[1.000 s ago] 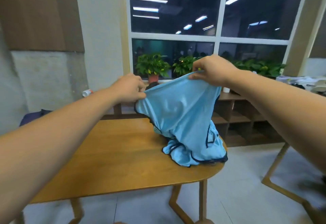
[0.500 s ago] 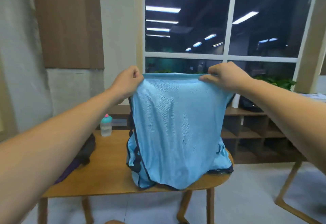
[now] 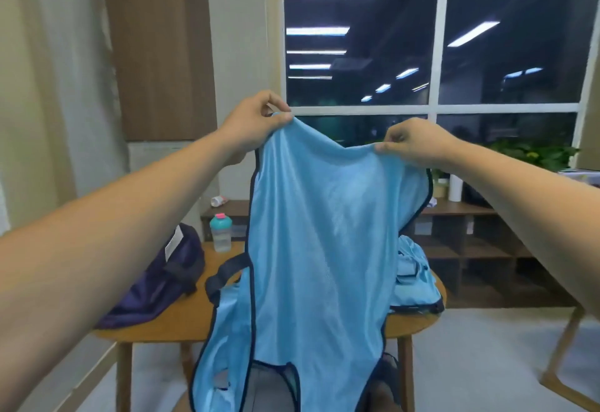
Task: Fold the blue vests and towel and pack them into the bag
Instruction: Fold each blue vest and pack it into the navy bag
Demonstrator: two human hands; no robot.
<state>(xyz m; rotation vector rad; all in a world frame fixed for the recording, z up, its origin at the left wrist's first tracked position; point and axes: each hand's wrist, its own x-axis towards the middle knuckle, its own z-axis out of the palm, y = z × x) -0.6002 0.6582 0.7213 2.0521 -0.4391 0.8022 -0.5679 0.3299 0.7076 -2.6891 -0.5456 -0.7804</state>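
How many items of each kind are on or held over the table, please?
held vest: 1
blue cloth heap: 1
bag: 1
bottle: 1
Total: 4

The left hand point(image 3: 256, 125) and right hand point(image 3: 412, 143) each pinch the top edge of a vest point(image 3: 318, 249), which hangs past the table's point(image 3: 181, 317) near edge. A bag point(image 3: 156, 278) lies at the left edge, a bottle point(image 3: 220, 233) near the far edge, and blue cloth point(image 3: 414, 278) at the right end.
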